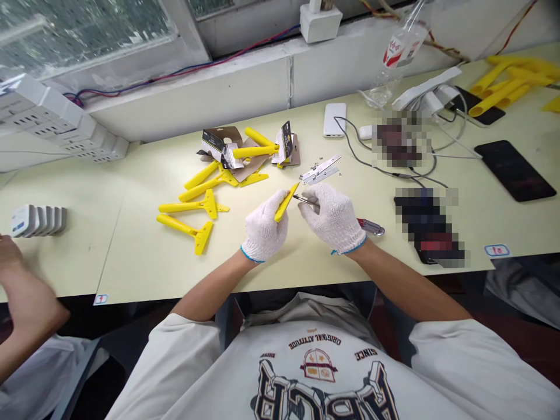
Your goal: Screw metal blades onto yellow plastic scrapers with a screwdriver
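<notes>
My left hand (265,226), in a white knit glove, is closed around a yellow plastic scraper piece (287,203). Its flat end points up and to the right. Gloved the same way, my right hand (330,213) grips a screwdriver (371,226), whose clear-and-red handle shows behind the palm. The metal tip is close by the yellow piece; whether it touches a screw is too small to tell. Just beyond my hands lie metal blades (321,169) with several tiny screws. To the left are several yellow scrapers (186,207) and opened cardboard packaging (219,146).
A white power bank (335,119) and cables lie behind on the right. Farther right are a black phone (515,169), a plastic bottle (389,64) and more yellow handles (503,87). Stacked white boxes (65,122) stand left, near another person's arm (26,309).
</notes>
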{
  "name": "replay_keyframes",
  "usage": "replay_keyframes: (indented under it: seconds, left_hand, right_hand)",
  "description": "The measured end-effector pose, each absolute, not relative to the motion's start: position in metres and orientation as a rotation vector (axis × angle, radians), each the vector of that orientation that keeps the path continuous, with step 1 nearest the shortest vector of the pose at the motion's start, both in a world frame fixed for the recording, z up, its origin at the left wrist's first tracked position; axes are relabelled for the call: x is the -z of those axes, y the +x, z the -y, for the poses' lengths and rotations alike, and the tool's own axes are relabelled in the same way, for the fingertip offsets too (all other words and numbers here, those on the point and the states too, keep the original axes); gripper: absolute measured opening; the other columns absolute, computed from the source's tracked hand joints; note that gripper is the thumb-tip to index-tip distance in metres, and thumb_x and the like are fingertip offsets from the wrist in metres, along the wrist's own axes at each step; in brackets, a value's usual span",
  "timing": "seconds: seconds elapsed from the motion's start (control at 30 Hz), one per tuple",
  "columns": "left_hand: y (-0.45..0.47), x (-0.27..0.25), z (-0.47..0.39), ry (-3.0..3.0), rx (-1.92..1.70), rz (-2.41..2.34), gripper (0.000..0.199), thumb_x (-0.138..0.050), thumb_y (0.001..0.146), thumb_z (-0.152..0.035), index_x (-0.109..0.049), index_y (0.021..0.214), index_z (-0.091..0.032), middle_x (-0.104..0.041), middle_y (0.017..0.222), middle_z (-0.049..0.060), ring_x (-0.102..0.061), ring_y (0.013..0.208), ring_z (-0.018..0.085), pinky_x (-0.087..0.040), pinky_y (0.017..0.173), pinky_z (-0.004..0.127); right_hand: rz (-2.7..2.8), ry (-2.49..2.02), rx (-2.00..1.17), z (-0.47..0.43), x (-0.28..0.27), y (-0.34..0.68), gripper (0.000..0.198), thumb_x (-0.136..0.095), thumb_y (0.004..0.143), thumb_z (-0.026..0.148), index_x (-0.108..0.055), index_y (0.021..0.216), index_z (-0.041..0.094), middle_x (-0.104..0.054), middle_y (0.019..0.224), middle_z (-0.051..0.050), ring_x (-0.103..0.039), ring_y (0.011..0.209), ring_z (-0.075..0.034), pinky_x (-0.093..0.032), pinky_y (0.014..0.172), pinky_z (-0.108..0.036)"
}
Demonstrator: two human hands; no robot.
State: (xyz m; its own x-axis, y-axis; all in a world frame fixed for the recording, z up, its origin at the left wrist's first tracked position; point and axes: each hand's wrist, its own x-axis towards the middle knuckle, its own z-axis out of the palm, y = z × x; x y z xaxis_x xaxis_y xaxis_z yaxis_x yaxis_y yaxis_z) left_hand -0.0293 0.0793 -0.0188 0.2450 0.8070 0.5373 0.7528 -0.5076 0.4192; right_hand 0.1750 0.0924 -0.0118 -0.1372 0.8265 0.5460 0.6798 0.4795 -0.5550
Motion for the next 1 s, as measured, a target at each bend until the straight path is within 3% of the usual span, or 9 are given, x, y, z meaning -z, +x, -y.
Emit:
replay_keyframes:
  seconds: [0.17, 0.53, 0.8, 1.0]
  left_hand:
    - [-0.0292, 0.0193, -0.0806, 2.4, -1.153, -1.542, 0.046, -0.043, 0.113, -0.026, -0.063, 0.154, -0.02, -0.076, 0.143, 0.014, -0.077, 0.128, 0.022, -0.061, 0.112, 0.035]
    - [-0.0257, 0.0177, -0.0794, 2.353, -1.209, -1.508, 0.045, -0.042, 0.113, -0.025, -0.063, 0.152, -0.019, -0.076, 0.142, 0.015, -0.077, 0.129, 0.023, -0.062, 0.112, 0.036]
    - [-0.0264, 0.0196, -0.0789, 2.372, -1.236, -1.484, 0.044, -0.041, 0.114, -0.026, -0.064, 0.152, -0.018, -0.077, 0.142, 0.015, -0.078, 0.128, 0.022, -0.062, 0.112, 0.035]
    - [-0.0263, 0.0199, -0.0793, 2.366, -1.208, -1.511, 0.046, -0.043, 0.113, -0.027, -0.064, 0.154, -0.018, -0.077, 0.141, 0.014, -0.078, 0.127, 0.023, -0.062, 0.112, 0.036]
  right_hand:
    - [1.898, -1.224, -0.199, -0.0907, 0.008, 0.1741, 0.012, -0.063, 0.103, 0.021, -0.072, 0.098, 0.018, -0.075, 0.096, -0.007, -0.072, 0.093, -0.02, -0.053, 0.084, -0.032]
    - [1.951, -1.322, -0.044, -0.087, 0.0137, 0.1742, 0.025, -0.06, 0.111, 0.032, -0.08, 0.107, 0.018, -0.078, 0.097, -0.006, -0.071, 0.086, -0.019, -0.043, 0.075, -0.032]
    - [1.999, -1.264, -0.046, -0.0887, 0.0051, 0.1747, 0.034, -0.051, 0.114, 0.026, -0.078, 0.096, 0.015, -0.075, 0.09, -0.007, -0.068, 0.085, -0.019, -0.044, 0.079, -0.033]
    - [1.906, -1.233, -0.015, -0.089, 0.0108, 0.1741, 0.018, -0.064, 0.108, 0.026, -0.079, 0.104, 0.017, -0.078, 0.096, -0.004, -0.071, 0.087, -0.018, -0.046, 0.076, -0.031]
